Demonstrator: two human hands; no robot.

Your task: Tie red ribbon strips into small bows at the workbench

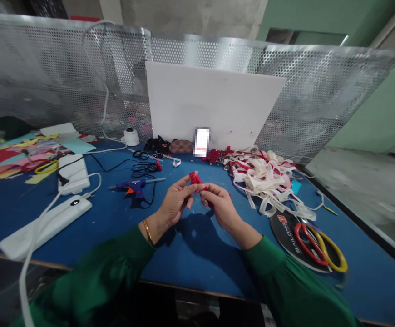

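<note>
Nearest, green fabric sleeves [116,263] lead to the left hand [175,200] and right hand [220,203], both pinching a gathered, red ribbon-like piece [195,179] above the blue tabletop [170,268]; shaping seems unfinished, the blue-and-orange glue gun [136,186] lying untouched.

Dim light glints on perforated metal [207,50], shadows the blue tabletop [190,270]; edges stretch.

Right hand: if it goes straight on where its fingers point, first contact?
Probably the red fabric piece at the fingertips of the right hand, then the left hand on its other side. Exact depth is unclear from this view.
</note>
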